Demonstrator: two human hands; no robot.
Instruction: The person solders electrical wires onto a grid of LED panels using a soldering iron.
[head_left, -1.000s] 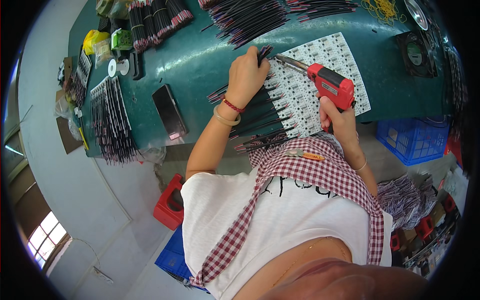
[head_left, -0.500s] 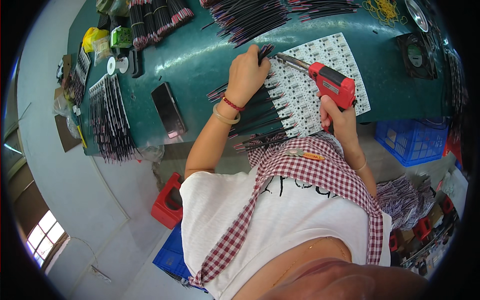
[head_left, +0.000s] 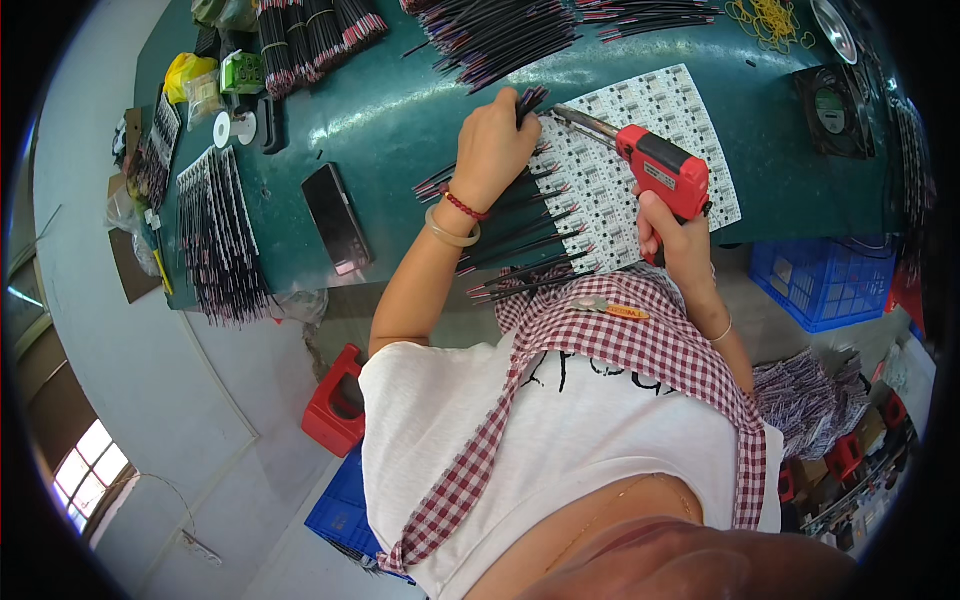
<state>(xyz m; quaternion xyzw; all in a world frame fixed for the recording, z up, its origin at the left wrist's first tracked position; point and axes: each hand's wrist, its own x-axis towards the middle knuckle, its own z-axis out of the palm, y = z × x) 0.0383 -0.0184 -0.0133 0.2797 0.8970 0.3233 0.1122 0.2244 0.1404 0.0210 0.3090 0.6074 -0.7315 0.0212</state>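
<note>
My left hand (head_left: 497, 140) is closed round a small bundle of black wires (head_left: 532, 99), held by the upper left corner of a white circuit board panel (head_left: 650, 130). A red and black soldering gun (head_left: 662, 170) is gripped in my right hand (head_left: 675, 235). Its metal tip points left and reaches the panel's edge, close to the fingers of my left hand. Several black wires with reddish ends (head_left: 520, 245) stick out from the panel's left edge, below my left hand. Whether the tip touches a wire I cannot tell.
On the green table (head_left: 400, 130) lie a phone (head_left: 336, 220), a wired panel (head_left: 222, 230), bundled wires (head_left: 310, 40), a loose wire pile (head_left: 500, 35) and yellow rubber bands (head_left: 768, 25). A black fan (head_left: 832, 112) stands at right. A blue crate (head_left: 825, 285) sits below the table's edge.
Almost nothing differs. The soldering gun and my right hand have shifted very slightly left; my left hand keeps its place with the wires.
</note>
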